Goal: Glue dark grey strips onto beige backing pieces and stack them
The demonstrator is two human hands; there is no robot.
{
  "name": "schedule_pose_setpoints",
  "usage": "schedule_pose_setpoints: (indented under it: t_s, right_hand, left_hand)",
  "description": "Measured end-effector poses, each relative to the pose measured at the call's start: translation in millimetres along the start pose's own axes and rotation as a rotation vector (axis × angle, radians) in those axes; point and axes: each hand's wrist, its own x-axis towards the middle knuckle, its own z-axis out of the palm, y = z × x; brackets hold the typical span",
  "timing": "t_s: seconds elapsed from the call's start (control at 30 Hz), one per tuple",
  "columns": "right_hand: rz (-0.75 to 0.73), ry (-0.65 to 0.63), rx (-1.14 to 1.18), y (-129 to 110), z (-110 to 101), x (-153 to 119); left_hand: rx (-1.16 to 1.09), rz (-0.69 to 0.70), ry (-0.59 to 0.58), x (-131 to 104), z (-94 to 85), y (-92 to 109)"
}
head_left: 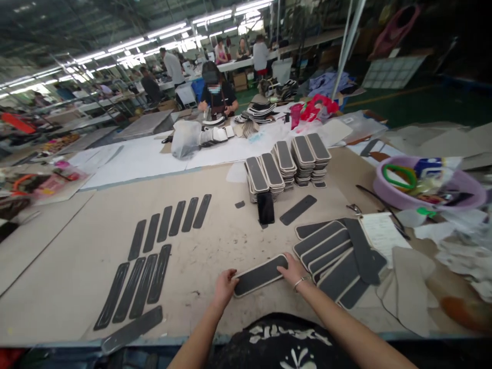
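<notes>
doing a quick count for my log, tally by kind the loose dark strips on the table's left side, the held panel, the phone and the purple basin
dark strips: 11
held panel: 1
phone: 1
purple basin: 1
total: 14

An open lane across the tabletop (221, 236) is left between the dark strips (164, 224), set out in two rows toward the left edge, and the bordered panel (257, 277) held near the near edge by the left hand (226, 287) and the right hand (294, 270). Low passage to the right is blocked by fanned panels (323, 241) just beside the right hand. The way toward the far edge is obstructed by tall stacks (257, 174), fronted by a black phone (265, 207). The right edge is crowded by a purple basin (386, 193); the near edge, at left, is overhung by a slanted strip (132, 329).
</notes>
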Motion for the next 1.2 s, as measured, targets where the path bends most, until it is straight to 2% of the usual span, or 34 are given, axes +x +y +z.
schedule_pose_setpoints:
  t_s: [0.07,0.17,0.3,0.4,0.53,0.7,1.2]
  right_hand:
    - [-0.054,0.022,-0.16,5,10,-9]
    - [-0.293,0.094,-0.287,3,17,-16]
    - [-0.605,-0.071,-0.289,-19,29,-11]
    - [-0.701,-0.19,-0.367,-39,42,-3]
    - [-0.713,-0.287,-0.497,-53,55,8]
    - [-0.697,-0.352,-0.544,-54,63,16]
    - [-0.639,-0.422,-0.621,-68,59,15]
  left_hand:
    - [0.08,0.066,0.045,-1,-6.1,-17]
    - [0.271,0.237,0.061,-6,-9.4,-31]
    - [0.389,0.332,-0.03,-8,-2.6,-31]
    - [0.464,0.35,-0.077,-3,2.5,-25]
    - [0.515,0.337,-0.116,3,4.4,-22]
    - [0.503,0.3,-0.137,5,6.5,-24]
    - [0.458,0.229,-0.095,3,11.5,-19]
